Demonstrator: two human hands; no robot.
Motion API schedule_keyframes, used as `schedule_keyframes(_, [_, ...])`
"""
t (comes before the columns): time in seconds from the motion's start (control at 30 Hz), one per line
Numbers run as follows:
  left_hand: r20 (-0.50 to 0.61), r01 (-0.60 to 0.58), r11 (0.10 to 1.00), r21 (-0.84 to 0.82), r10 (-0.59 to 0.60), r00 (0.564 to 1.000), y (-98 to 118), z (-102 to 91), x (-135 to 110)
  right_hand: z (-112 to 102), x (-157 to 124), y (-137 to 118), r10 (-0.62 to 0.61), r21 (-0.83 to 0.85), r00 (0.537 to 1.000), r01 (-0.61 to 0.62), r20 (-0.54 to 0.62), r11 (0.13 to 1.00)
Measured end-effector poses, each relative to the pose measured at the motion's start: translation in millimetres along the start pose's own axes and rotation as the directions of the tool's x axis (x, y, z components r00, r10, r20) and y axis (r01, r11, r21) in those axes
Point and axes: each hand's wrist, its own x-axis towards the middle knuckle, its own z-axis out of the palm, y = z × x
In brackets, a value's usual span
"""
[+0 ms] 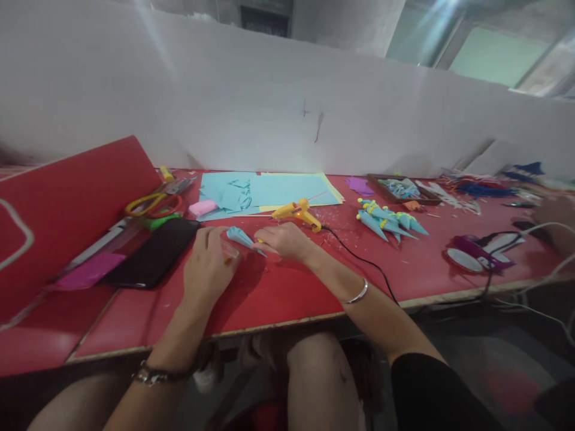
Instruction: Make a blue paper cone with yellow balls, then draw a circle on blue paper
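A light-blue paper cone (240, 237) lies on the red table between my hands, its point toward me and to the right. My left hand (207, 263) is closed, fingers curled at a clear plastic bag (230, 249) with something orange-yellow in it. My right hand (286, 240) pinches a small yellow piece (261, 241), mostly hidden by the fingers, just beside the cone's tip. Behind that hand lies a yellow glue gun (297, 211) with a small light lit on it. Finished-looking blue cones (386, 219) with yellow bands and balls are heaped to the right.
Blue paper sheets (291, 190) lie at the back, with a pink packet (203, 208) beside them. At left are scissors (146, 205) and a black phone-like slab (155, 254). The glue gun's cord (354, 246) runs over the front edge. A purple device (480, 252) sits right.
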Motion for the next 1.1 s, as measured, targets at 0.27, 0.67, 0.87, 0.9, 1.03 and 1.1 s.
schedule_keyframes(0.27, [-0.087,-0.092,0.996,0.022,0.093,0.992,-4.8,2.6,3.5,-9.8,2.4,1.7,-0.078,-0.173,0.996,0.086,0.050,0.981])
schedule_keyframes(0.67, [-0.110,-0.118,0.993,-0.001,0.117,0.987,-6.6,8.0,3.9,-7.5,4.1,3.1,-0.037,-0.230,0.999,0.037,0.001,0.972])
schedule_keyframes(0.87, [-0.071,-0.118,0.992,0.052,0.122,0.990,-9.4,9.0,4.1,-11.8,3.9,1.7,0.121,-0.207,0.988,-0.099,0.100,0.973])
schedule_keyframes(0.9, [-0.051,-0.109,0.992,0.057,0.112,0.992,-9.9,9.3,4.3,-11.5,3.9,2.1,0.160,-0.203,0.982,-0.136,0.105,0.970])
schedule_keyframes(1.03, [0.044,-0.093,0.993,0.067,0.090,0.995,-11.8,11.8,5.6,-9.8,4.1,3.4,0.261,-0.181,0.962,-0.244,0.078,0.953])
schedule_keyframes(1.1, [0.054,-0.092,0.994,0.058,0.089,0.995,-12.6,13.1,6.1,-9.4,4.2,3.1,0.269,-0.163,0.961,-0.255,0.072,0.953])
